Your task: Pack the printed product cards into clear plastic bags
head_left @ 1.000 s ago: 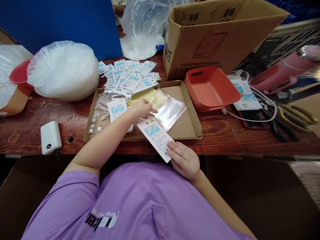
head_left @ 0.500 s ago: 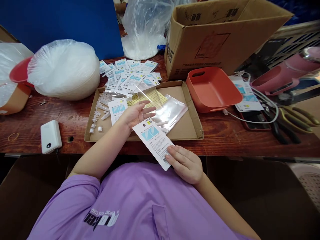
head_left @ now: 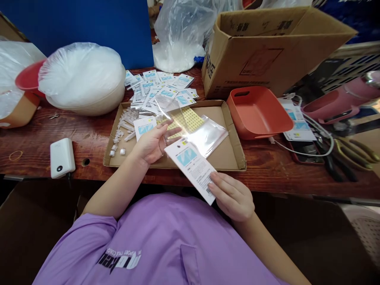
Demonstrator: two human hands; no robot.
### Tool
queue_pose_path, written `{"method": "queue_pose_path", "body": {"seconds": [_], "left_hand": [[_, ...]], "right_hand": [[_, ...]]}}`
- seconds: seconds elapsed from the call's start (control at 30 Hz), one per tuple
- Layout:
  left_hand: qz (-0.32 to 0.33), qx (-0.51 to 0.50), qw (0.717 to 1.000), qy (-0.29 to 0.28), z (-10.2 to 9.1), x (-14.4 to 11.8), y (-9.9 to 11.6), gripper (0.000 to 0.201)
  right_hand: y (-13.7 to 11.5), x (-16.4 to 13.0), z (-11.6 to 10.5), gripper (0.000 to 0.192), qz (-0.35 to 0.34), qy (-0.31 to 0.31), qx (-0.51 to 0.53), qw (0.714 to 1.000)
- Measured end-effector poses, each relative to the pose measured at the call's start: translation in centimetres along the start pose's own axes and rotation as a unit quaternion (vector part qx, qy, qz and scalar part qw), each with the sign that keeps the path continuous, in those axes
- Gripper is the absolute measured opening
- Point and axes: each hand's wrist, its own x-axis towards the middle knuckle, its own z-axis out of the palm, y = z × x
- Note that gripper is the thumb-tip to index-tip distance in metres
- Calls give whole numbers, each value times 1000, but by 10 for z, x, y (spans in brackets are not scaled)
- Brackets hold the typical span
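Observation:
My right hand (head_left: 234, 196) grips a printed cardboard packaging card (head_left: 192, 168) by its lower end, thumb underneath and fingers on top. The card is tilted, its hole end toward my left hand. My left hand (head_left: 152, 142) holds a clear plastic bag (head_left: 172, 109), thumb in front and the other fingers showing through the film. The card's upper end is close to the bag; whether it is inside I cannot tell. Below lies a shallow cardboard tray (head_left: 234, 156) with a yellow sticker sheet (head_left: 192, 118), a stack of clear bags (head_left: 215, 136) and small clear plastic pieces (head_left: 126, 118).
Many bagged cards (head_left: 166, 87) are heaped behind the tray. An orange-red bin (head_left: 261, 114) and a cardboard box (head_left: 282, 59) stand to the right, with pliers (head_left: 353, 152) beyond. At left are a plastic-covered bowl (head_left: 86, 79) and a white power bank (head_left: 62, 158).
The view has shifted slightly, so the table things appear further right. The card and my right hand have moved a little right. Both hands keep their hold.

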Motion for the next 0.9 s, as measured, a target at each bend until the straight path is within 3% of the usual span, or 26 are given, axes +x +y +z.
{"method": "queue_pose_path", "body": {"seconds": [0.1,0.33,0.5,0.63,0.77,0.9], "left_hand": [[-12,-17,1000,-7,-3,0,3,14],[-33,3,999,-17,-8,-11,9,34],[-26,-24,999,-23,-12,-16,8,29],[2,-14,1000,-9,-15,-21,6,25],[21,14,999,-29,-15,-28,7,25],[30,23,999,-5,-17,-33,9,24]], "right_hand": [[-3,6,-2,16,-42,-24,26,998],[3,12,-2,23,-30,-39,61,997],[3,21,-3,19,-51,-51,82,994],[4,25,0,18,-52,-54,59,995],[9,25,4,22,-37,-48,30,998],[10,25,7,28,-43,-53,-22,997]]}}
